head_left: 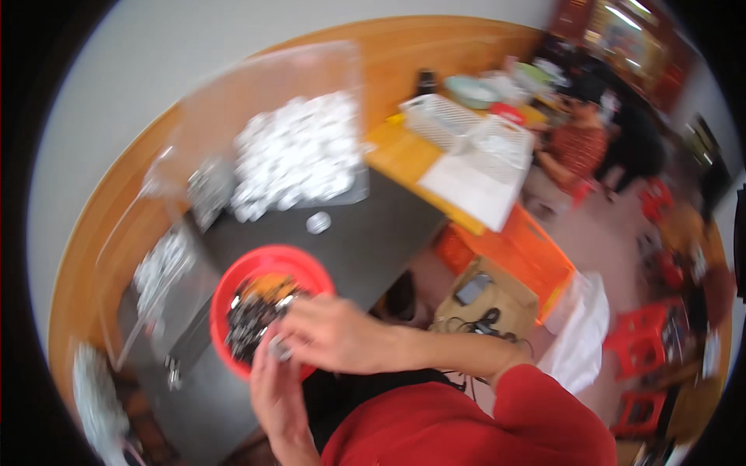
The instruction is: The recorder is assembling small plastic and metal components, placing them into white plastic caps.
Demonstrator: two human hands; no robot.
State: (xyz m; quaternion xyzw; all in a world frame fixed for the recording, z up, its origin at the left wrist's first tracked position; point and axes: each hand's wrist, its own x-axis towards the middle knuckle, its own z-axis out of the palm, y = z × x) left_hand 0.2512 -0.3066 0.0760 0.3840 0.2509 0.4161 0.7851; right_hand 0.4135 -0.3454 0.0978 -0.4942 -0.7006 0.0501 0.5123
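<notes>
Over the near edge of a red basin (221, 287), my two hands meet around a small round silvery piece (280, 349). My left hand (273, 392) holds it from below between thumb and fingers. My right hand (334, 332) pinches at it from the right, its fingertips blurred. Inside the basin lie many dark, shiny small metal parts (247, 329) and something orange (272, 286). A lone whitish round piece (318, 223) rests on the dark table (396, 225) beyond the basin.
A see-through plastic bag (311, 66) holds a heap of white pieces (299, 151) at the back. More silvery pieces (163, 268) lie at left. White baskets (443, 123) stand on a yellow table. Right of me are an orange crate (536, 256), a cardboard box (497, 307) and a seated person (579, 144).
</notes>
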